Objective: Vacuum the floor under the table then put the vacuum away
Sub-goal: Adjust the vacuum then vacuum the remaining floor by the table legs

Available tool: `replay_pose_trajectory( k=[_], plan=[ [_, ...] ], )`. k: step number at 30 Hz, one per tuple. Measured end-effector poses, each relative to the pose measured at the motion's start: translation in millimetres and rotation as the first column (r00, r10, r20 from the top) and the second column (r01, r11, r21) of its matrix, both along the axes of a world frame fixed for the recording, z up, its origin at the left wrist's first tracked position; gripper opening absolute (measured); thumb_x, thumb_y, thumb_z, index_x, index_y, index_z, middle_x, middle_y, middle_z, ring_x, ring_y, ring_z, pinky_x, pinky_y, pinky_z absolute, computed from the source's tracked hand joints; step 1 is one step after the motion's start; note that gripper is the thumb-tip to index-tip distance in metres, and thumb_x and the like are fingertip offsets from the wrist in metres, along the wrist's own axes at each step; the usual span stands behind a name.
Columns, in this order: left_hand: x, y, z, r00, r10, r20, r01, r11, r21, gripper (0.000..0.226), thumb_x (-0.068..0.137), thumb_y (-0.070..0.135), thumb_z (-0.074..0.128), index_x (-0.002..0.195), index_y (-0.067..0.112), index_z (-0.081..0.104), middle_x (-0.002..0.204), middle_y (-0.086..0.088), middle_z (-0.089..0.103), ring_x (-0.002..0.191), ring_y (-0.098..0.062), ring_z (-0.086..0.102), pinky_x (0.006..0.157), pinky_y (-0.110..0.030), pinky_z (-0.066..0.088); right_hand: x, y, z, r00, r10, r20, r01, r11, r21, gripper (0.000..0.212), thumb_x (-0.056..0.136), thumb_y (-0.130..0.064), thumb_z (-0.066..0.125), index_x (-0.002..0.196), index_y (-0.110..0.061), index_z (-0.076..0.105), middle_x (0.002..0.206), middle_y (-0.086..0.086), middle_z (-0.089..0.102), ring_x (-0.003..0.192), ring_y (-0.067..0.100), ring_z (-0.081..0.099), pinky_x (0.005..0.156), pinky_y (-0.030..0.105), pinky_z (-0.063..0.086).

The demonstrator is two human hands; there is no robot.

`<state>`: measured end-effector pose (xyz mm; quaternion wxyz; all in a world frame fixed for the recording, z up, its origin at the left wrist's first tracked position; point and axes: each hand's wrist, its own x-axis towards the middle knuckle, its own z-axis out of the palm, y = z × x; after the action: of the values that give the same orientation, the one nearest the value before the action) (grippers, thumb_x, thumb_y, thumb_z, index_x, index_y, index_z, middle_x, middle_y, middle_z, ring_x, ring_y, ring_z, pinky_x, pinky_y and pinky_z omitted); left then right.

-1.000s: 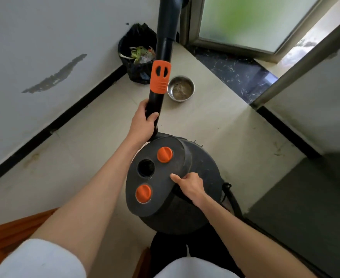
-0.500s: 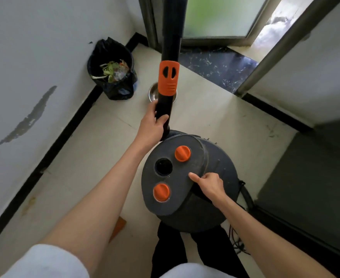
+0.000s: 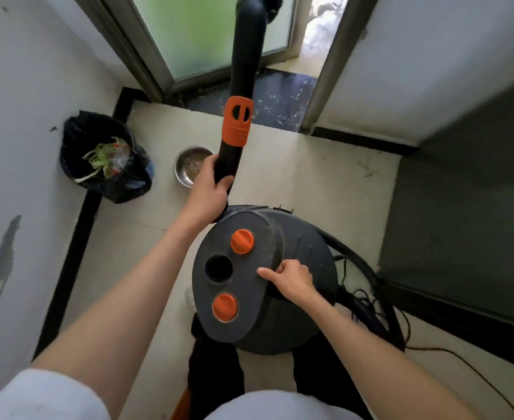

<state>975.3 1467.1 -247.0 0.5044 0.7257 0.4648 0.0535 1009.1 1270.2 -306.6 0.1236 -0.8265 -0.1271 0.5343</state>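
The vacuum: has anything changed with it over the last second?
The person has carried the vacuum canister closer to the doorway corner; the trash bin and metal bowl now lie nearer. Unchanged: the left hand grips the wand, the right hand the canister's handle.

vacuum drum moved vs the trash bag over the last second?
Yes. The vacuum drum has been carried forward past the trash bag, toward the door frame, with the left hand on its tube.
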Motion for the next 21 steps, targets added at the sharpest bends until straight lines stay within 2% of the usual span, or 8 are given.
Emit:
replay_pose_trajectory(
  k=[4, 6, 9, 12, 14, 15, 18, 21],
  plan=[
    [4, 12, -9, 0.986, -0.165, 0.003, 0.165, 0.986, -0.031, 0.039, 0.094, 0.006, 0.049, 0.131, 0.007, 0.040, 0.112, -0.004, 0.053, 0.105, -0.020, 0.052, 0.084, -0.022, 0.035, -3, 1, 5, 0.999, -0.041, 0.018, 0.041, 0.999, 0.000, 0.040, 0.081, -0.058, 0.062, 0.070, -0.022, 0.051, 0.081, 0.000, 0.061, 0.092, 0.023, 0.058, 0.092, 0.041, 0.044],
    [5, 17, -13, 0.951, -0.308, -0.007, 0.307, 0.951, -0.038, 0.034, 0.093, 0.008, 0.052, 0.125, 0.006, 0.043, 0.110, -0.009, 0.056, 0.103, -0.025, 0.054, 0.082, -0.026, 0.037, -10, -2, 10, 0.992, -0.111, 0.055, 0.112, 0.994, -0.011, 0.039, 0.081, -0.057, 0.062, 0.073, -0.021, 0.050, 0.082, -0.002, 0.059, 0.090, 0.019, 0.054, 0.091, 0.037, 0.041],
    [7, 25, -11, 0.872, -0.489, -0.023, 0.487, 0.872, -0.045, 0.032, 0.094, 0.010, 0.052, 0.124, 0.005, 0.044, 0.105, -0.005, 0.054, 0.094, -0.020, 0.051, 0.075, -0.022, 0.035, -23, -2, 14, 0.967, -0.201, 0.159, 0.208, 0.978, -0.025, 0.038, 0.080, -0.057, 0.064, 0.075, -0.022, 0.051, 0.084, -0.004, 0.056, 0.095, 0.019, 0.047, 0.088, 0.034, 0.034],
    [21, 33, -5, 0.820, -0.572, -0.020, 0.569, 0.819, -0.079, 0.028, 0.095, 0.011, 0.050, 0.122, 0.009, 0.045, 0.101, -0.005, 0.055, 0.095, -0.027, 0.054, 0.085, -0.037, 0.045, -28, 3, 15, 0.923, -0.343, 0.173, 0.348, 0.937, 0.002, 0.031, 0.084, -0.050, 0.063, 0.085, -0.020, 0.057, 0.087, -0.005, 0.057, 0.094, 0.017, 0.049, 0.087, 0.032, 0.034],
    [38, 32, 3, 0.803, -0.596, 0.008, 0.594, 0.799, -0.096, 0.025, 0.094, 0.011, 0.049, 0.119, 0.011, 0.045, 0.099, -0.008, 0.056, 0.093, -0.029, 0.056, 0.088, -0.048, 0.048, -23, 9, 18, 0.811, -0.574, 0.117, 0.558, 0.817, 0.145, 0.024, 0.087, -0.041, 0.064, 0.093, -0.018, 0.061, 0.093, -0.003, 0.061, 0.100, 0.018, 0.058, 0.085, 0.030, 0.041],
    [49, 29, 9, 0.786, -0.618, 0.026, 0.617, 0.781, -0.091, 0.026, 0.094, 0.010, 0.049, 0.120, 0.011, 0.046, 0.102, -0.009, 0.057, 0.092, -0.029, 0.057, 0.087, -0.047, 0.049, -19, 12, 21, 0.743, -0.663, 0.089, 0.634, 0.740, 0.222, 0.023, 0.087, -0.036, 0.065, 0.100, -0.017, 0.063, 0.099, -0.001, 0.064, 0.103, 0.017, 0.059, 0.085, 0.027, 0.042],
    [81, 11, 34, 0.711, -0.693, 0.118, 0.702, 0.709, -0.063, 0.029, 0.095, 0.008, 0.047, 0.124, 0.010, 0.046, 0.100, -0.004, 0.056, 0.084, -0.020, 0.056, 0.070, -0.026, 0.047, -3, 22, 39, 0.622, -0.782, 0.028, 0.710, 0.579, 0.402, 0.043, 0.087, -0.028, 0.067, 0.126, -0.014, 0.055, 0.124, 0.003, 0.060, 0.108, 0.011, 0.055, 0.087, 0.020, 0.040],
    [102, -17, 68, 0.627, -0.749, 0.214, 0.775, 0.628, -0.074, 0.023, 0.096, 0.007, 0.047, 0.118, 0.013, 0.048, 0.089, 0.004, 0.053, 0.087, -0.018, 0.056, 0.075, -0.022, 0.046, 12, 29, 62, 0.584, -0.811, -0.031, 0.700, 0.484, 0.525, 0.065, 0.082, -0.027, 0.072, 0.139, -0.017, 0.043, 0.137, 0.001, 0.050, 0.123, 0.012, 0.047, 0.096, 0.021, 0.037]
  ],
)
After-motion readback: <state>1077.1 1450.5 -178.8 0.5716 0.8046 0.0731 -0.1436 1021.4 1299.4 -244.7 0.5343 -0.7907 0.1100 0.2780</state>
